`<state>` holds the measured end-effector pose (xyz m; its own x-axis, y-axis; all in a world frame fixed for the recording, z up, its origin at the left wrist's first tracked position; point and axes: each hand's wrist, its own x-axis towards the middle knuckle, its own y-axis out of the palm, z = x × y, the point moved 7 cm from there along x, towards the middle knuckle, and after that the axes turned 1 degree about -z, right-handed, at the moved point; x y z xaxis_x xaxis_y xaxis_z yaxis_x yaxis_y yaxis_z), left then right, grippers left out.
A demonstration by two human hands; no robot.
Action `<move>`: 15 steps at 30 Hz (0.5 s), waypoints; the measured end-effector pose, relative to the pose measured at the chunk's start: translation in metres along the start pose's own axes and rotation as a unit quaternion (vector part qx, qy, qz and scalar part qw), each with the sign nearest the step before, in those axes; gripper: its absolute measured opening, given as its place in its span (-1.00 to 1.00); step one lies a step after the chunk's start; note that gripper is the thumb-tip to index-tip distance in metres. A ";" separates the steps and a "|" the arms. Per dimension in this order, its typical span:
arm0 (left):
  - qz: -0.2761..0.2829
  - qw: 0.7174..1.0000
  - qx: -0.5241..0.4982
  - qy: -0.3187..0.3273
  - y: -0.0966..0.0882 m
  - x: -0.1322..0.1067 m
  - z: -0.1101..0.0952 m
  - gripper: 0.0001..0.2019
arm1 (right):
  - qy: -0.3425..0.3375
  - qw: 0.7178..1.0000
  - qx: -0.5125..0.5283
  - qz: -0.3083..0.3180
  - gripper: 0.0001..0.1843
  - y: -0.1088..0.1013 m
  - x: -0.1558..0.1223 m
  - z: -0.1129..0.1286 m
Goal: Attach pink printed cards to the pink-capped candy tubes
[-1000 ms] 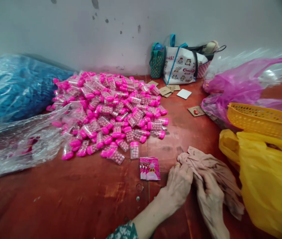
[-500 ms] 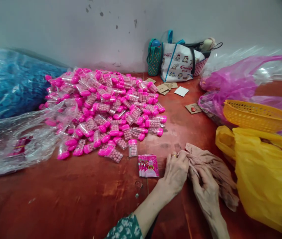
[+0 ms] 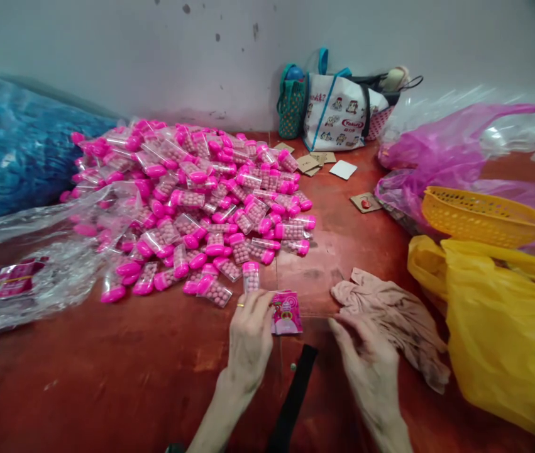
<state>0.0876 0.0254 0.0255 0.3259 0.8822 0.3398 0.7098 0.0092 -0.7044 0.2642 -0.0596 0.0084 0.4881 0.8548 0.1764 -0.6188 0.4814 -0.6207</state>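
Note:
My left hand, a ring on one finger, is closed at the left edge of a small fanned stack of pink printed sachets, its fingertips covering part of them. To the right, my right hand has thumb and fingers pinched together. A thin, faint strand seems to run from the sachets to those fingertips; its kind is too fine to make out. Just beyond the right hand lies a crumpled beige cloth, untouched by the left. Behind the sachets spreads a heap of clear, pink-capped bottles of pink beads.
A yellow plastic bag, a yellow basket and a purple bag stand at right. Cardboard pieces and a white tote are near the wall. Clear plastic with a banded sachet bundle lies left.
Both hands have let go of the beige cloth. My left hand has moved left onto the sachets; my right hand has shifted slightly left and the cloth lies loose. A black strap now shows between the arms.

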 end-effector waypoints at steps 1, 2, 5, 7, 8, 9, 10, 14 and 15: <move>-0.003 1.000 0.006 -0.009 -0.003 -0.004 0.009 -0.79 | 0.022 0.999 -0.003 0.035 -0.78 0.015 0.000 0.004; 0.002 1.000 0.013 -0.015 -0.004 -0.008 0.016 -0.81 | 0.041 0.997 -0.015 0.061 -0.75 0.028 -0.001 0.006; 0.019 0.999 0.032 -0.011 0.003 -0.019 0.024 -0.83 | 0.074 0.992 -0.044 0.093 -0.71 0.054 0.001 0.010; 0.024 0.999 0.037 -0.008 0.010 -0.024 0.024 -0.82 | 0.088 0.989 -0.054 0.104 -0.70 0.062 0.002 0.009; 0.024 0.999 0.037 -0.009 0.012 -0.025 0.024 -0.81 | 0.094 0.988 -0.052 0.112 -0.69 0.065 0.002 0.008; 0.022 0.999 0.036 -0.009 0.014 -0.026 0.024 -0.81 | 0.100 0.987 -0.046 0.119 -0.67 0.067 0.002 0.007; 0.019 0.999 0.036 -0.008 0.014 -0.026 0.024 -0.81 | 0.105 0.986 -0.038 0.124 -0.67 0.068 0.002 0.007; 0.006 0.999 0.031 -0.007 0.012 -0.026 0.025 -0.81 | 0.104 0.987 -0.018 0.119 -0.69 0.068 0.002 0.006; 0.005 1.000 0.029 -0.008 0.011 -0.026 0.026 -0.81 | 0.099 0.988 -0.018 0.118 -0.70 0.069 0.002 0.007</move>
<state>0.0712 0.0148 -0.0074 0.3216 0.8902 0.3227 0.6693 0.0274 -0.7425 0.2184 -0.0237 -0.0288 0.4457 0.8862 -0.1268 -0.7096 0.2634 -0.6535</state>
